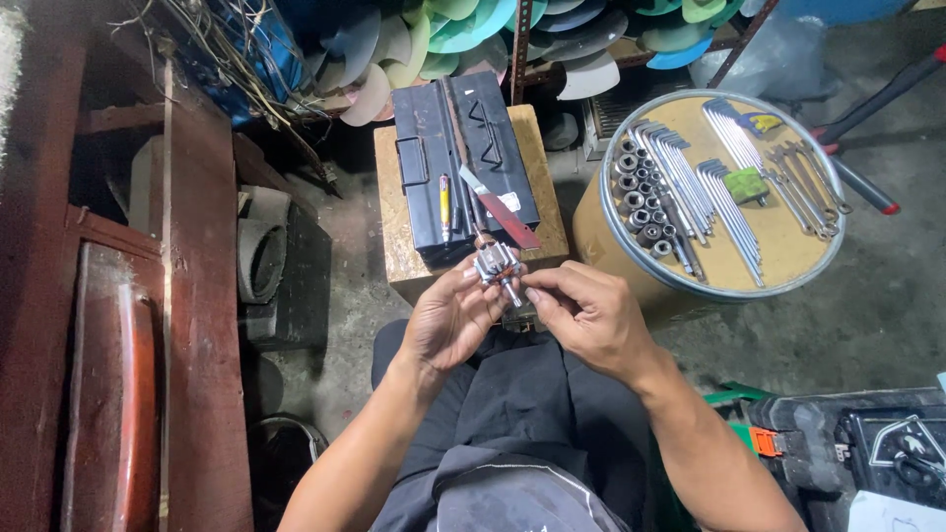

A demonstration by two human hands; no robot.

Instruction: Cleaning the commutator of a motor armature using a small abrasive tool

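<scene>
— Above the lap, between both hands: a small metal rotor (498, 266) with a short shaft pointing down toward the body.

— Held how?

— Pinched by the left hand (448, 320), fingertips closed around the ribbed body. Steadied from the other side by the right hand (591, 315), thumb and forefinger narrowed on the shaft end.

— Just beyond the grip?

— A black metal toolbox (473, 167), lid shut, resting on a bare wooden block (394, 246). On the lid, a yellow-handled pen-like tool (444, 205) and a flat red-and-grey blade (501, 209), its near end almost touching the rotor.

— Off to the right of the grip?

— A round drum top (788, 246), pale brown, metal-rimmed. Laid out with hex keys (680, 177), sockets (639, 202) in a column, spanners (813, 187).

— Left of it?

— Dark red wooden framing (197, 296), worn and dusty. Tangled wires (217, 49) higher up.

— Farther past the toolbox?

— Stacked fan blades (443, 39), green, teal and grey.

— Underneath everything?

— Rough, stained concrete floor (867, 315). Cramped, cluttered workshop corner. Down by the right elbow, a black case (887, 443) with an orange latch.
</scene>
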